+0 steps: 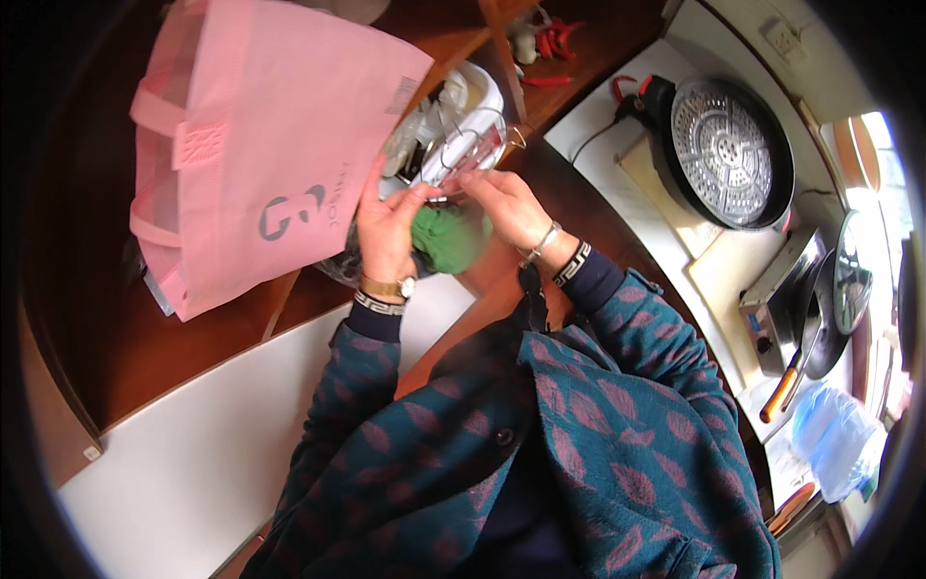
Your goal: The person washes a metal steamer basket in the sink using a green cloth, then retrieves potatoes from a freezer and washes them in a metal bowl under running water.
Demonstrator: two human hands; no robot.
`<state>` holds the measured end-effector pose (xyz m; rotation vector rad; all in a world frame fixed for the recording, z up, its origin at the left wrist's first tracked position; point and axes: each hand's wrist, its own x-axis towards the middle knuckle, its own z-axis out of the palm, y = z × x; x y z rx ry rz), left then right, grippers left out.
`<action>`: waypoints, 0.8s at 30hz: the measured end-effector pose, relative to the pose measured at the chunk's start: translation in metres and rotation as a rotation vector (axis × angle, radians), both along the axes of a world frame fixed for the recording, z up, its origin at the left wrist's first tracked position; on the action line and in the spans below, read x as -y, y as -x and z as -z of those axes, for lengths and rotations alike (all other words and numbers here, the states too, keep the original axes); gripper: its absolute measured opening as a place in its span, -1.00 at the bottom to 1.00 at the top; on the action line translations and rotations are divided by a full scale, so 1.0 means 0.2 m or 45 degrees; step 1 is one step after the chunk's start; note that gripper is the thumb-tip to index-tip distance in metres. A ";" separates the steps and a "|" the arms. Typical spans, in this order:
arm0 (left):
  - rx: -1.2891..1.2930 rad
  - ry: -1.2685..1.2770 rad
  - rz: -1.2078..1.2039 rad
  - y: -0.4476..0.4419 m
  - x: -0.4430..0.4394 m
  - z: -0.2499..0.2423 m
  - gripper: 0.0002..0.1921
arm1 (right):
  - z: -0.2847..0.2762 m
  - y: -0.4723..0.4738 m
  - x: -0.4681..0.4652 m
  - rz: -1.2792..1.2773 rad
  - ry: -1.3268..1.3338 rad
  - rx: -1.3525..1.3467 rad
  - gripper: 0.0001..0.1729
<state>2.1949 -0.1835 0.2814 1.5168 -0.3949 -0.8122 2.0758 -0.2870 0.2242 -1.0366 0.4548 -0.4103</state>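
A small rack with curved wire hooks and a reddish, partly see-through strip lies at my fingertips. My right hand pinches its near end between bent fingers. The thumb of my left hand reaches the same end; its index finger points up beside a pink fabric tote bag, and its other fingers are mostly hidden. Behind the hooks stands a white plastic container with crumpled clear plastic bags in it. Below my fingers sits a bunched green bag or cloth.
The tote bag stands on a brown wooden shelf. Red chillies lie beyond. On the right counter are a black electric pan with a steamer plate, a gas stove, a wok, a glass lid and a blue plastic bag.
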 end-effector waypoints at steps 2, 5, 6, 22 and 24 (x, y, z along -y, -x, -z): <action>0.059 -0.111 0.040 -0.08 0.02 0.02 -0.29 | 0.01 0.00 0.01 0.031 0.100 -0.019 -0.62; 0.153 -0.376 0.170 -0.18 0.03 0.04 -0.35 | -0.01 0.03 0.03 0.059 0.169 -0.103 -0.62; 0.139 -0.462 0.157 -0.20 0.03 0.05 -0.40 | -0.02 0.04 0.04 0.042 0.208 -0.172 -0.61; -0.071 0.010 -0.351 -0.41 -0.12 0.23 -0.48 | -0.16 -0.16 0.17 -0.245 -0.015 -0.174 -0.58; -0.015 0.073 -0.374 -0.45 -0.14 0.27 -0.50 | -0.18 -0.23 0.16 -0.202 -0.150 -0.161 -0.55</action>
